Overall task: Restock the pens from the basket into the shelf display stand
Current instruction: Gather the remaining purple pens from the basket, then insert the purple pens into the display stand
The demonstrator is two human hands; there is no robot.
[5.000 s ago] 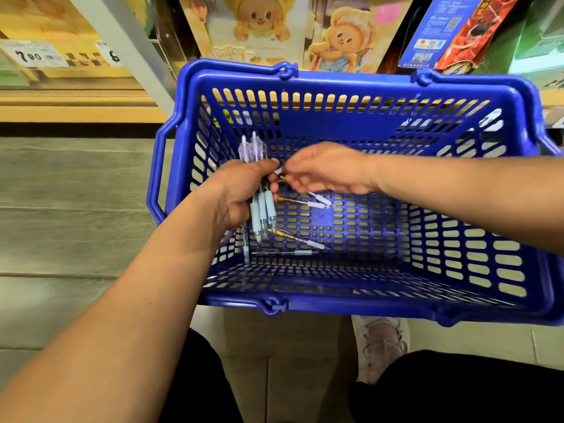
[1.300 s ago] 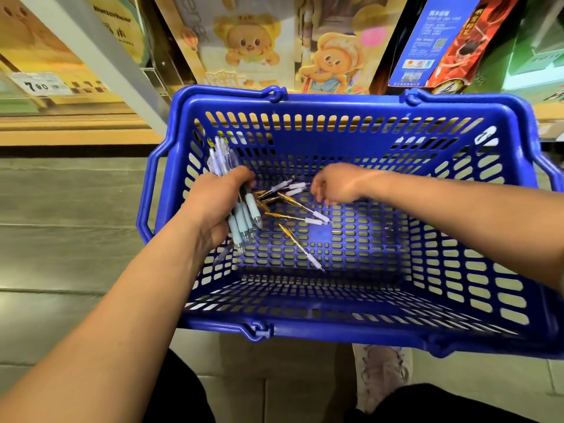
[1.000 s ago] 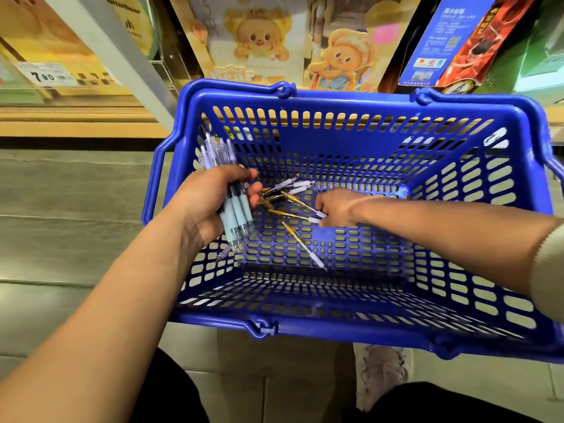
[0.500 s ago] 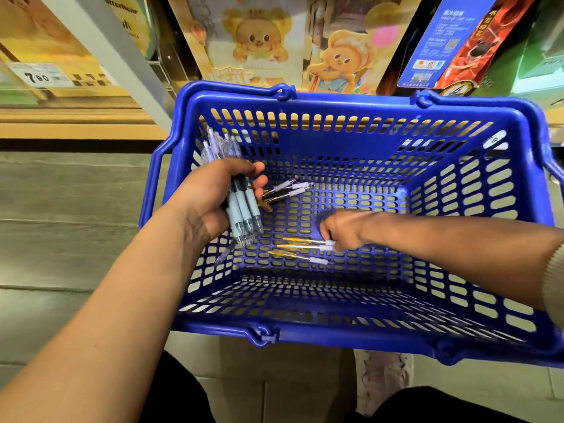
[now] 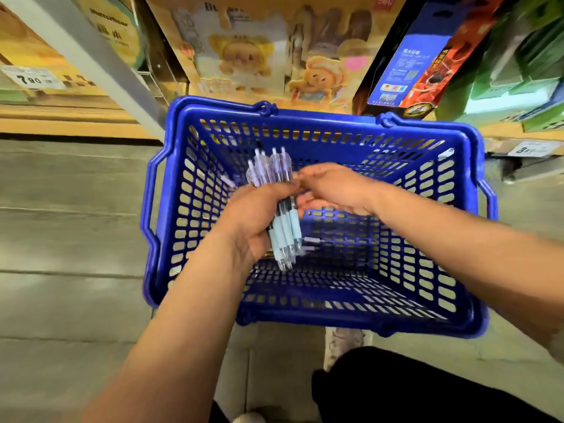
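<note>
The left grip (image 5: 259, 218) is wrapped around a bundle of pens (image 5: 282, 209), held nearly upright, clear caps up, tips down into the blue basket (image 5: 158, 209). The right grip (image 5: 332, 190) is brought in just beside it, fingers touching the bundle; whether anything is pinched cannot be told. A few loose pens (image 5: 312, 241) are seen just below the bundle, lying crosswise.

basket (image 5: 470, 209) open above, walls all round

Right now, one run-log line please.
left hand: holding pen bundle | right hand: at bundle | basket: loose pens remain
</note>
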